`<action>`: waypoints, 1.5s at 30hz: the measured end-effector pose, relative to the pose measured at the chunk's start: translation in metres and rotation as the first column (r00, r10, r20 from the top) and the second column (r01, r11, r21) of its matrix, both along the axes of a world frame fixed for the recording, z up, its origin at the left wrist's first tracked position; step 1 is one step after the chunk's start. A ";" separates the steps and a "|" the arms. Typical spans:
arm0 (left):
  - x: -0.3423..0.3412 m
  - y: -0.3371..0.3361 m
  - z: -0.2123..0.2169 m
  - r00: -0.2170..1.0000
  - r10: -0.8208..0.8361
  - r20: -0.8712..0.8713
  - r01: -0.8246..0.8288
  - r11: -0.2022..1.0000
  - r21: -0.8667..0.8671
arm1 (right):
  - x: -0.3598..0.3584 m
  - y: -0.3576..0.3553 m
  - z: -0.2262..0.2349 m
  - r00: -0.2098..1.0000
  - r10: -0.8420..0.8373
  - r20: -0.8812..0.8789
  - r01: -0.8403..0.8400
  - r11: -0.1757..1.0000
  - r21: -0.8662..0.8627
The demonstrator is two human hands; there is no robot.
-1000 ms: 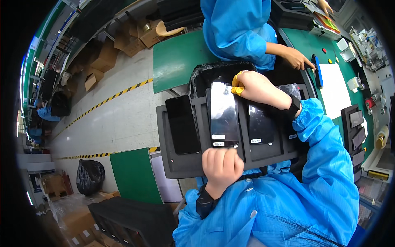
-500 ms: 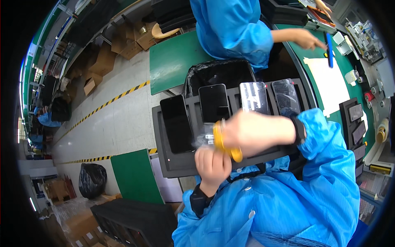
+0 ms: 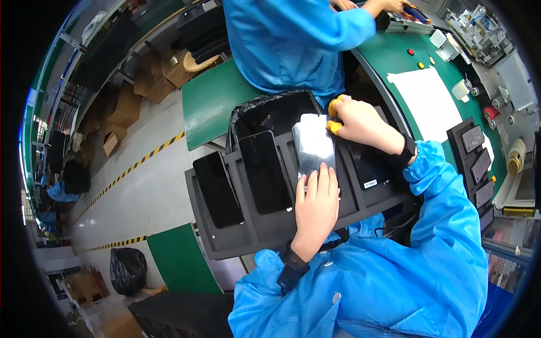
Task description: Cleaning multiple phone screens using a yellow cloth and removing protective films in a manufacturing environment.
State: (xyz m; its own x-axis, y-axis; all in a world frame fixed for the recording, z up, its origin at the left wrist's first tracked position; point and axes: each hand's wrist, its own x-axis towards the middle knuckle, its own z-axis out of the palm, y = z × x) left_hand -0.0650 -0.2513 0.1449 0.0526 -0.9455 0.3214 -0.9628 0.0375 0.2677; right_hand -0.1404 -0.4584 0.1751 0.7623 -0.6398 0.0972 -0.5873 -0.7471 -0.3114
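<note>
My left hand (image 3: 316,213) lies with outstretched fingers on the lower part of a phone with a shiny silvery film (image 3: 314,145) over its screen. At that phone's upper right corner is my right hand (image 3: 363,124), with yellow finger cots (image 3: 335,128) on its fingertips; thumb and forefinger are apart, with nothing visible between them. The phone sits in a black foam tray (image 3: 270,234). Left of it lie two phones with dark screens, one in the middle (image 3: 265,172) and one at the end (image 3: 218,188). A dark phone with a white label (image 3: 370,184) lies below my right forearm.
A bin lined with black plastic (image 3: 276,110) stands just beyond the tray. Past it, a co-worker in a blue smock (image 3: 282,45) reaches over a green bench (image 3: 389,53). A white sheet (image 3: 422,98) and another phone tray (image 3: 465,163) are at the right.
My hands have parted from over the second phone and moved to the third. The clear film seen in them is out of sight. The co-worker's arm has drawn back to the far end.
</note>
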 end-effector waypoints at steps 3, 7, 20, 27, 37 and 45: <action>-0.004 0.002 -0.006 1.000 0.017 0.026 -0.018 0.999 0.037 | -0.005 -0.009 -0.010 0.994 0.101 0.047 -0.102 0.995 0.015; -0.004 0.001 -0.002 1.000 0.013 0.015 -0.013 0.999 0.034 | -0.005 -0.004 -0.006 0.990 0.097 0.099 -0.098 0.995 0.002; -0.010 0.034 0.018 0.874 -0.423 0.239 0.480 0.677 -0.558 | -0.083 0.029 0.095 0.571 0.546 0.613 -0.797 0.547 0.256; -0.057 -0.028 0.024 0.944 -0.329 -0.030 0.320 0.933 -0.165 | -0.078 -0.065 0.067 0.986 0.164 -0.023 -0.138 0.887 0.440; -0.065 -0.035 -0.005 0.973 -0.228 -0.032 0.230 0.972 0.041 | -0.068 -0.050 0.008 0.996 0.020 -0.091 -0.021 1.000 -0.017; -0.066 -0.034 -0.008 0.977 -0.210 -0.028 0.211 0.977 0.024 | -0.074 -0.005 0.009 0.993 -0.044 -0.106 0.010 0.954 -0.301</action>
State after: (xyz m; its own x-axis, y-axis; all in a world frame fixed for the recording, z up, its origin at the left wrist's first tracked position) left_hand -0.1315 -0.2851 0.1370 -0.1409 -0.9444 0.2970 -0.9269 0.2313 0.2957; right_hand -0.2140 -0.4634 0.1836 0.7620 -0.6146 0.2041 -0.6265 -0.7794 -0.0080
